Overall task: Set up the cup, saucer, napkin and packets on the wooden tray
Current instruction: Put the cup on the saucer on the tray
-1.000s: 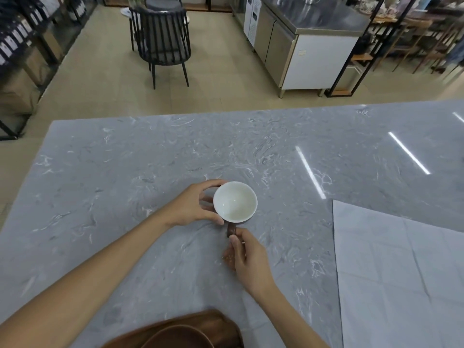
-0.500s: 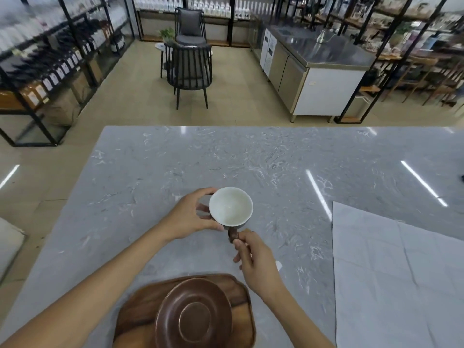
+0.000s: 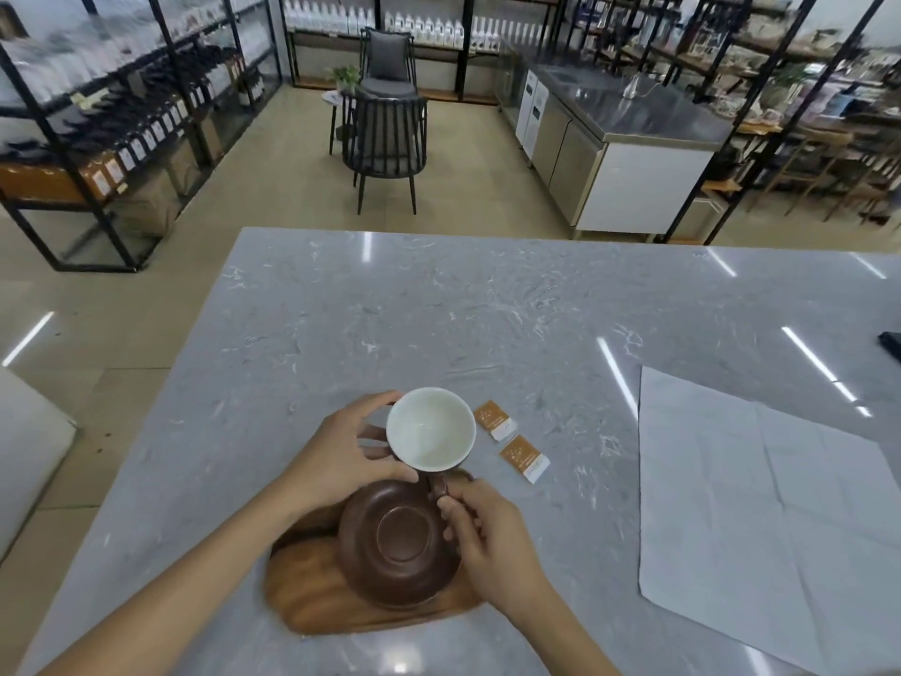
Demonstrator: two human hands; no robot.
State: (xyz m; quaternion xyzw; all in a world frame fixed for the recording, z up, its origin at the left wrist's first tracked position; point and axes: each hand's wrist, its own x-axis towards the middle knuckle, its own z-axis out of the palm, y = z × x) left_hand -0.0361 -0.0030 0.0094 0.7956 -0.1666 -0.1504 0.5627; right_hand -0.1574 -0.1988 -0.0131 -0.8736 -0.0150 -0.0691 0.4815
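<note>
Two hands, left (image 3: 341, 461) cupping the side and right (image 3: 487, 534) pinching the handle, have carried the cup (image 3: 431, 428) over the saucer (image 3: 402, 544) on the tray (image 3: 312, 592); lowering comes next.

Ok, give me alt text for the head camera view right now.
Both hands hold a white-lined cup above a brown saucer on a wooden tray: left hand on the rim, right hand at the handle. Two orange packets and an unfolded napkin lie to the right on the marble table.
</note>
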